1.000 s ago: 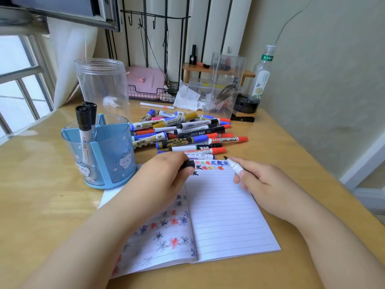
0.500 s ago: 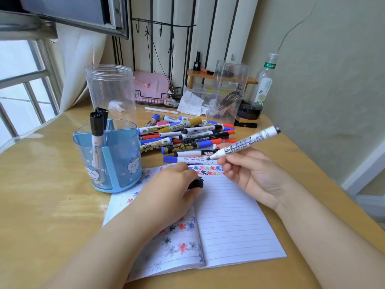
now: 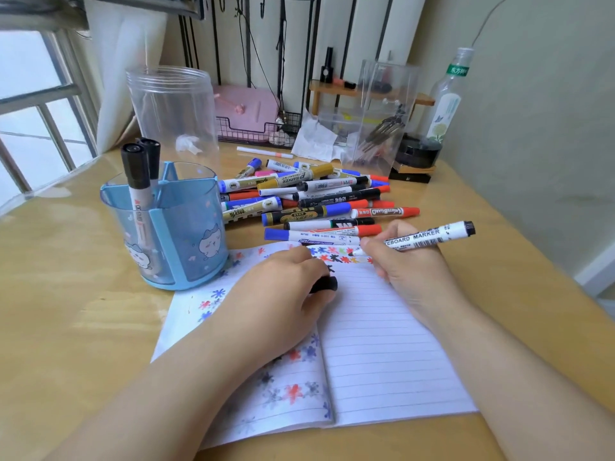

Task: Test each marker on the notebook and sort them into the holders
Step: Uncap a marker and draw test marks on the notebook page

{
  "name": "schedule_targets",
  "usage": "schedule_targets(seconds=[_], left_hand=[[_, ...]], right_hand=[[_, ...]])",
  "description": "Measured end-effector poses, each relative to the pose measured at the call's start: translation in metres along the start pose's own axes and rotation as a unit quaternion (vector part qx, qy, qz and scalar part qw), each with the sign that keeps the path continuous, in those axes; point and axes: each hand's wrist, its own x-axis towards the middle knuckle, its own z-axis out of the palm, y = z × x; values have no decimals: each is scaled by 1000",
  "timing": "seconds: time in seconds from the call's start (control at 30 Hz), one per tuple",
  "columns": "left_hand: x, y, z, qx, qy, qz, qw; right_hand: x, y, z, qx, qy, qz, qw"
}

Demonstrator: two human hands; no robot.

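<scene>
**Marker tip on the lined page**

Nearest you, the open notebook [image 3: 382,354] lies flat on the smooth, glossy wooden desk [image 3: 66,327], close to its near edge; its thin ruled paper carries splashy ink blots in red, blue and black. Your left hand [image 3: 279,294] rests on the left page, fingers curled round a short black cap [image 3: 324,284]. Your right hand [image 3: 406,271] pinches a white whiteboard marker [image 3: 422,239], a slim cylinder with black print and a black end, its tip touching the top of the right page. Beyond the notebook, a loose pile of markers [image 3: 316,201] sprawls mid-desk. Toward the left edge stands the blue translucent divided holder [image 3: 173,227] with two black-capped markers [image 3: 139,171] upright in one compartment. Behind it rises a clear ribbed plastic jar [image 3: 173,108].
</scene>
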Motion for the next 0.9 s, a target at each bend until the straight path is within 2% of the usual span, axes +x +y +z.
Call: schedule_targets(seconds=[0.17, 0.33, 0.9], left_hand=[[1, -2, 3, -2, -1, 0, 1000], [0, -2, 5, 1, -14, -18, 1000], [0, -4, 7, 6, -18, -22, 1000]], right_hand=[[1, 3, 3, -106, 13, -27, 994], [2, 3, 8, -148, 6, -33, 988], [-1, 3, 10, -132, -31, -19, 991]])
